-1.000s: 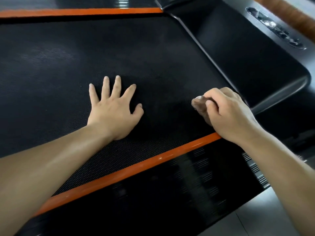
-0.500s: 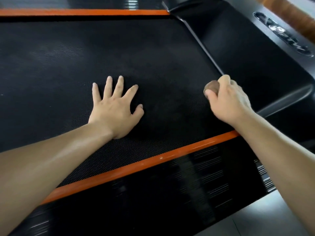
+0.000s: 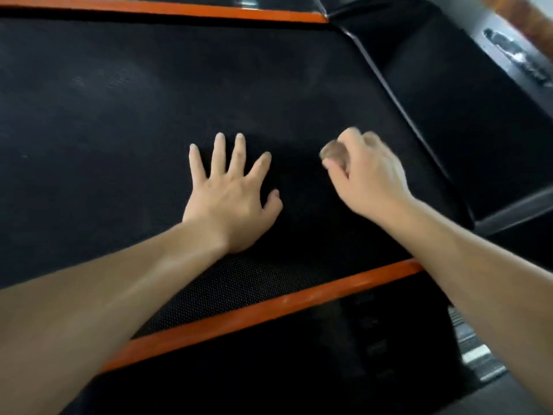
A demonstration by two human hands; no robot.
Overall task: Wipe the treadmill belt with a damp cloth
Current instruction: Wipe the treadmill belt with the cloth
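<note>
Surface: black textured treadmill belt (image 3: 119, 115), with a glossy orange side strip (image 3: 269, 307) nearest.
Left hand (image 3: 230, 199): flat, fingers spread, pressing the belt.
Right hand (image 3: 368, 178): curled round a small brown balled cloth (image 3: 332, 151), just beside the left hand.
Ahead: the belt's length runs leftward from the cloth.

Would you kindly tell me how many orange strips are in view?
2. One orange strip runs along the belt's far edge; the other runs along its near edge.

One left hand (image 3: 230, 202), one right hand (image 3: 374, 181), one cloth (image 3: 332, 151), one treadmill belt (image 3: 143, 94), two orange strips (image 3: 269, 310) (image 3: 179, 9)
</note>
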